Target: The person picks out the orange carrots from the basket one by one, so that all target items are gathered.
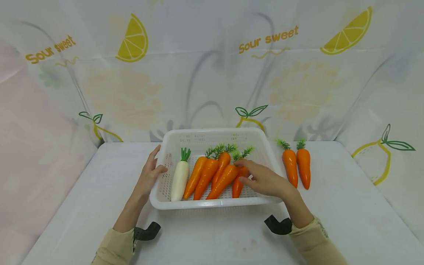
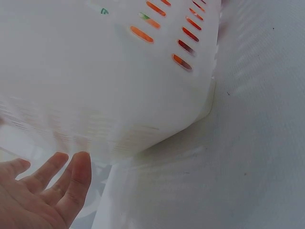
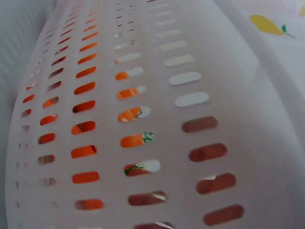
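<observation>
A white plastic basket [image 1: 218, 202] stands on the table with a white radish [image 1: 180, 180] and several orange carrots [image 1: 207, 177] in it. My left hand [image 1: 148, 176] is at the basket's left side, its thumb at the rim. In the left wrist view the fingers [image 2: 76, 183] are extended and spread beside the basket wall [image 2: 95, 86]. Over the basket's right part, my right hand [image 1: 265, 180] holds the upper part of the rightmost carrot [image 1: 237, 187] between thumb and fingers. The right wrist view shows mainly the slotted basket wall [image 3: 162, 109], which hides most of that hand.
Two more carrots [image 1: 290, 167] lie side by side on the table, right of the basket. The white tabletop [image 1: 212, 235] extends around it. A printed cloth [image 1: 212, 73] hangs behind and at both sides. Black curved pieces [image 1: 147, 232] sit at both wrists.
</observation>
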The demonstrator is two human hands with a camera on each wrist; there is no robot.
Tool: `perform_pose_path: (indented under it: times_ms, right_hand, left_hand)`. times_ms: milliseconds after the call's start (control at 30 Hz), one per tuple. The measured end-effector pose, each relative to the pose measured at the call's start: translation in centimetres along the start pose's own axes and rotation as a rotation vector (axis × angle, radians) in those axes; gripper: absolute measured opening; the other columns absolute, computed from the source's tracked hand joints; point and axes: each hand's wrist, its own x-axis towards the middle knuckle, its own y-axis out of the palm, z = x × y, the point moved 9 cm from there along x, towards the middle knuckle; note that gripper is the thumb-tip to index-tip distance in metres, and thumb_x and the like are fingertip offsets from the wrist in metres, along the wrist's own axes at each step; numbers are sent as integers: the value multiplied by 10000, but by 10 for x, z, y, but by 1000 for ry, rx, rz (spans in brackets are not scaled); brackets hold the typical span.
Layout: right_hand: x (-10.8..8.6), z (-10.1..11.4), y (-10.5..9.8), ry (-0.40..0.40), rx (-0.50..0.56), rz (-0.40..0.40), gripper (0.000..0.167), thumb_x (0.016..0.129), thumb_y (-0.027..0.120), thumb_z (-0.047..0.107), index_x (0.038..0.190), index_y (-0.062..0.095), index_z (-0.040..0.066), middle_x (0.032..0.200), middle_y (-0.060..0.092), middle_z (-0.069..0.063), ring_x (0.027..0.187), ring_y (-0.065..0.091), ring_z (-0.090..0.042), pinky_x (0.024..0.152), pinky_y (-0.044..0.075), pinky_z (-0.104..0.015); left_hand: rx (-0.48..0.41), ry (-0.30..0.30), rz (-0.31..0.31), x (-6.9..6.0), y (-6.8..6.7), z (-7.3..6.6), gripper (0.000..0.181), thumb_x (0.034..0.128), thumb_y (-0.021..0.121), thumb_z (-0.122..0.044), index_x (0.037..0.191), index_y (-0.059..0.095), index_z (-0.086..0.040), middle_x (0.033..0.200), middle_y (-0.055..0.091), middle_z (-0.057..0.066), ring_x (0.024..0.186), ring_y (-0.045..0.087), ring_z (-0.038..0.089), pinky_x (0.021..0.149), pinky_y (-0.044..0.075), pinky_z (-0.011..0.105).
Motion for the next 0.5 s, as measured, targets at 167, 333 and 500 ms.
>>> perform_pose_path:
  times_ms: [167,333,500]
  right_hand:
    - [7,-2,14,57,-45,51,536,933,542,241,1426,363,130,1401,424,-149,954,578,-203,879,475,-432]
    - [10,-3,18,126,-48,69,607,931,538,295,1470,302,144,1483,308,-201,1089,584,-320,971,421,-535]
    - [17,3,20,99,-52,102,597,929,540,307,1459,332,126,1426,397,-181,1071,583,-298,966,430,-513]
  left_hand:
    - [1,-14,-1,-1,0,0,744,887,403,-126,1523,61,-306,1481,354,176,1205,501,384,911,491,475]
    - [-3,-5,1,-1,0,-1,740,890,400,-123,1522,62,-308,1483,355,171,1203,504,382,910,493,466]
    - [4,-1,-4,0,-1,1,735,889,396,-125,1522,69,-303,1474,368,171,1194,514,380,900,500,459]
